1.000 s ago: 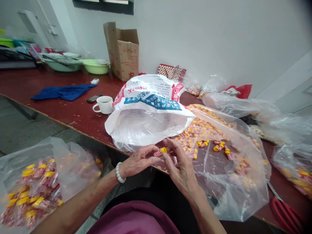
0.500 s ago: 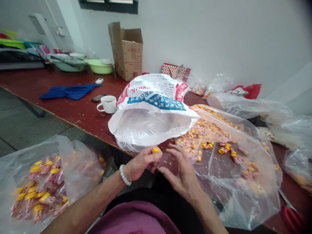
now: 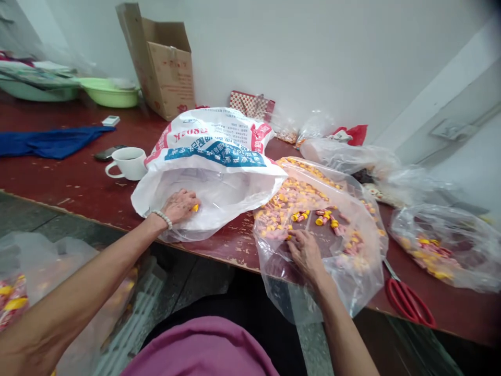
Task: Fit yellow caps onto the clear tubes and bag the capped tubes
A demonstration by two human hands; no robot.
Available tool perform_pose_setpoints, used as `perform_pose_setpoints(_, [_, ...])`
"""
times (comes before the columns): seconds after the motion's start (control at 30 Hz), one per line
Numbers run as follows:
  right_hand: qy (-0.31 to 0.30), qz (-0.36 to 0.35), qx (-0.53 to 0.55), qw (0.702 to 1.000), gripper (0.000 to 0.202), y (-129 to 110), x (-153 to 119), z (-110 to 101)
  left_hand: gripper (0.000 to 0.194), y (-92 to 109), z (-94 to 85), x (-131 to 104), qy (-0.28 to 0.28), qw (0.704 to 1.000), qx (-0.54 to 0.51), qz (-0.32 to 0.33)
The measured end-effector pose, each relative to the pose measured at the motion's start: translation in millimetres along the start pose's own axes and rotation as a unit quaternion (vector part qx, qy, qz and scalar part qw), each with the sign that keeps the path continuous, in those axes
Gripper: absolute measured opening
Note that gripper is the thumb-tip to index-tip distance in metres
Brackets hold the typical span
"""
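My left hand (image 3: pixel 180 206), with a pale bead bracelet at its wrist, is inside the mouth of a white printed sack (image 3: pixel 213 137). Its fingers are closed on a small yellow-capped bottle (image 3: pixel 194 208); only the cap shows. To the right, a clear plastic bag (image 3: pixel 282 277) lies open on the table, holding many small bottles (image 3: pixel 301 215) with yellow caps and red-pink wrapping. My right hand (image 3: pixel 306 252) is at this bag, fingertips closed around a yellow-capped piece (image 3: pixel 289 235), mostly hidden by the fingers.
A white mug (image 3: pixel 131 164) stands left of the sack on the dark red table (image 3: pixel 70 196). Red-handled scissors (image 3: pixel 409 302) lie at the right edge, near another clear bag (image 3: pixel 450 250). A cardboard box (image 3: pixel 172 78) stands behind. At lower left is a bag of larger-looking wrapped pieces (image 3: pixel 15 303).
My left hand has moved left and forward into the sack's mouth with the yellow-capped bottle. My right hand has gone from beside it to the clear bag's bottles. The view has turned right.
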State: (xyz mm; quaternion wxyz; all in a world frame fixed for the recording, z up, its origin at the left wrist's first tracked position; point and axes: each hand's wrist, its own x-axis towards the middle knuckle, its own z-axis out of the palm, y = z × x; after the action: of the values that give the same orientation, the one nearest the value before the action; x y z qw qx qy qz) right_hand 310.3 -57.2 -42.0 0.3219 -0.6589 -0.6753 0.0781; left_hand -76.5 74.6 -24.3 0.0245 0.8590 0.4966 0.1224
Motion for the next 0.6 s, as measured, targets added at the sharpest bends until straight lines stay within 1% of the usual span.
perform_pose_setpoints(0.1, [-0.029, -0.025, -0.016, 0.999, 0.019, -2, 1, 5, 0.02, 0, -4.6, 1, 0.03, 0.998, -0.042, -0.023])
perform_pose_setpoints(0.2, [-0.035, -0.029, -0.026, 0.999, 0.011, 5, 5, 5, 0.027, 9, -16.0, -7, 0.06, 0.995, -0.07, -0.033])
perform_pose_setpoints(0.27, [-0.021, -0.019, -0.028, 0.999, 0.018, 9, 7, 1, 0.032, 24, -24.3, -18, 0.08, 0.984, -0.153, -0.043])
perform_pose_setpoints(0.33, [0.014, 0.0, -0.033, 0.999, 0.03, 5, 6, -7, 0.035, 48, -31.7, -32, 0.08, 0.953, -0.287, -0.051])
perform_pose_setpoints(0.4, [0.077, 0.033, -0.009, 0.996, 0.037, -13, 2, -18, 0.036, 75, -37.2, -45, 0.052, 0.909, -0.41, -0.057])
perform_pose_setpoints(0.43, [0.11, 0.048, 0.02, 0.993, 0.038, -28, -1, -24, 0.035, 90, -39.2, -51, 0.031, 0.891, -0.449, -0.057])
perform_pose_setpoints(0.47, [0.126, 0.057, 0.068, 0.988, 0.037, -46, -5, -29, 0.034, 103, -40.6, -56, 0.01, 0.876, -0.478, -0.058])
perform_pose_setpoints(0.5, [0.112, 0.047, 0.132, 0.984, 0.034, -65, -9, -32, 0.032, 116, -41.5, -59, -0.011, 0.863, -0.501, -0.057])
perform_pose_setpoints(0.53, [0.085, 0.015, 0.181, 0.98, 0.029, -85, -13, -34, 0.03, 127, -41.9, -63, -0.031, 0.851, -0.521, -0.055])
perform_pose_setpoints(0.6, [0.033, -0.075, 0.204, 0.975, 0.019, -120, -19, -35, 0.027, 146, -41.5, -68, -0.072, 0.829, -0.553, -0.047])
